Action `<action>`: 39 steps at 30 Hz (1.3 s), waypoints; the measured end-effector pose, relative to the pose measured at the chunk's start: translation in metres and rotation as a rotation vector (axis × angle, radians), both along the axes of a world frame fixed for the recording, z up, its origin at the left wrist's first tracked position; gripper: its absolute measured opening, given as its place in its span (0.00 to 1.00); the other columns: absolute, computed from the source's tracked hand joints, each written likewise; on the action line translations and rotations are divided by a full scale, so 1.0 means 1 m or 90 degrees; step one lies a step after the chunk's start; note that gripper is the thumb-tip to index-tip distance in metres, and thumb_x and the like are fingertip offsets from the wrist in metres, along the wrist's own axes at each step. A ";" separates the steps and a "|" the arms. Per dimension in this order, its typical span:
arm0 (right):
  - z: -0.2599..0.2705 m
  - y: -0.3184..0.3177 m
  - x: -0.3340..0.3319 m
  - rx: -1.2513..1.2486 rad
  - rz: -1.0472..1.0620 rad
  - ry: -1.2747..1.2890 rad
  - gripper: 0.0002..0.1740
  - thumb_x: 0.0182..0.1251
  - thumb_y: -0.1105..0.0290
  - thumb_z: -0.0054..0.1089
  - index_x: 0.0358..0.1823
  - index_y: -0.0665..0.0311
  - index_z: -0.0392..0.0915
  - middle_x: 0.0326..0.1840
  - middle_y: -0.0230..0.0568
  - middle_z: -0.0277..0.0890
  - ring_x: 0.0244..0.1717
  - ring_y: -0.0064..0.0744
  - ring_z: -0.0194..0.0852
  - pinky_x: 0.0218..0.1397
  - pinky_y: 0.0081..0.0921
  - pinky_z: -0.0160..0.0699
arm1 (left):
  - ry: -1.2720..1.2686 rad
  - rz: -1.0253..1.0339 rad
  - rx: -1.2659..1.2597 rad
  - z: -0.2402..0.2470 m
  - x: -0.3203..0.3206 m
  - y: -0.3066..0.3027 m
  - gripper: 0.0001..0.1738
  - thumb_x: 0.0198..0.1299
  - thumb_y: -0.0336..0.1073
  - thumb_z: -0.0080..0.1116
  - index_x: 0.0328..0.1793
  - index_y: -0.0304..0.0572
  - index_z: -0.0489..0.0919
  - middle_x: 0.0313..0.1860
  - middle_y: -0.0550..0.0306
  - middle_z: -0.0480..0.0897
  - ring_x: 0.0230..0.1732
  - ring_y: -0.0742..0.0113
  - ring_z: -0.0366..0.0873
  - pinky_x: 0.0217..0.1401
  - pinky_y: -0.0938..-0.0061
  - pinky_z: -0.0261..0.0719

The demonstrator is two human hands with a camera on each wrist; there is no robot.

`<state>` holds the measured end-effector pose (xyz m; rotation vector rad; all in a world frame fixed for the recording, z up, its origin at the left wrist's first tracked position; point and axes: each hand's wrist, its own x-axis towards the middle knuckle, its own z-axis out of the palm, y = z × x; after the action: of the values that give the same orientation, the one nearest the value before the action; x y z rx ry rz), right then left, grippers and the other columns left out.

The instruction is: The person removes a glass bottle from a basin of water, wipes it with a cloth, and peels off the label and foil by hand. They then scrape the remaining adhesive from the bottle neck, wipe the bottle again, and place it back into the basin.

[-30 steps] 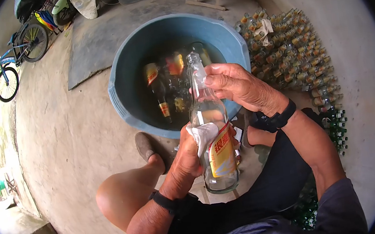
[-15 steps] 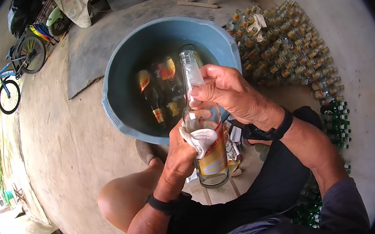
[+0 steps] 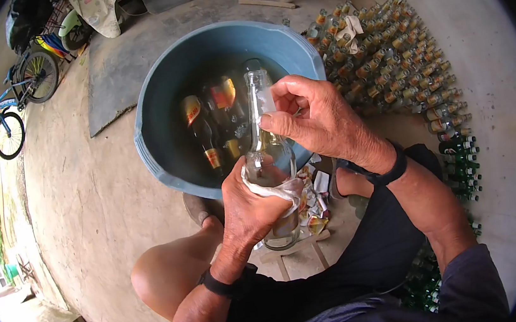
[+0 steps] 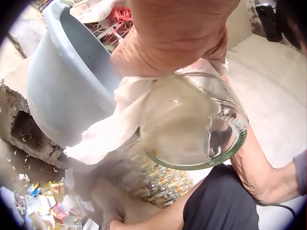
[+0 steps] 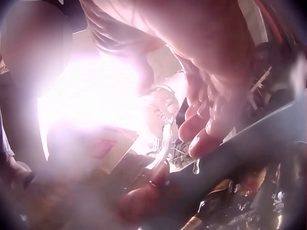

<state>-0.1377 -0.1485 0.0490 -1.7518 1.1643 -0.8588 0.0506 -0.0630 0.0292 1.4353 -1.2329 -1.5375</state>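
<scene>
A clear glass bottle (image 3: 259, 91) is held tilted in front of the body, its neck pointing towards the tub. My left hand (image 3: 247, 207) grips the bottle's body, with a white cloth (image 3: 277, 190) wrapped between palm and glass. In the left wrist view the cloth (image 4: 112, 127) hangs down beside the round bottle base (image 4: 192, 129). My right hand (image 3: 326, 118) is at the neck, thumb tip on the front and bent forefinger at the right side, over a whitish patch. Glare washes out much of the right wrist view; a drop hangs below the wet fingertips (image 5: 199, 146).
The blue tub (image 3: 161, 153) holds water and several labelled bottles (image 3: 202, 132). Torn label scraps (image 3: 313, 202) litter the floor by the feet. Many standing bottles (image 3: 399, 62) fill the right side along the wall, green ones (image 3: 462, 166) nearer. A bicycle (image 3: 9, 129) stands far left.
The bottle has turned in the left hand, so its yellow and red label no longer shows. The cloth now wraps across its body. The right thumb has come onto the neck.
</scene>
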 end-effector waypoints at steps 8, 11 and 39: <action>-0.009 0.005 0.007 -0.001 -0.032 -0.046 0.17 0.76 0.61 0.68 0.39 0.70 0.78 0.27 0.44 0.78 0.28 0.33 0.81 0.34 0.33 0.78 | -0.021 0.011 0.019 -0.007 -0.002 0.004 0.27 0.49 0.33 0.80 0.54 0.34 0.80 0.39 0.57 0.89 0.41 0.73 0.85 0.50 0.73 0.86; -0.014 0.004 0.006 -0.014 -0.024 -0.076 0.16 0.77 0.63 0.67 0.40 0.72 0.78 0.27 0.42 0.77 0.28 0.30 0.80 0.33 0.32 0.77 | -0.020 0.010 0.015 -0.004 -0.002 0.003 0.26 0.49 0.33 0.80 0.53 0.34 0.80 0.39 0.57 0.89 0.41 0.73 0.85 0.50 0.73 0.86; 0.016 0.000 -0.009 0.274 -0.017 -0.128 0.21 0.77 0.60 0.55 0.32 0.73 0.78 0.24 0.40 0.81 0.24 0.27 0.85 0.29 0.26 0.89 | -0.106 0.044 -0.076 -0.010 -0.011 0.010 0.27 0.47 0.37 0.83 0.45 0.35 0.77 0.35 0.61 0.85 0.38 0.76 0.81 0.46 0.75 0.83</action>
<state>-0.1464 -0.1489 0.0649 -1.2741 1.1400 -0.7177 0.0394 -0.0529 0.0189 1.5356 -1.3340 -1.2979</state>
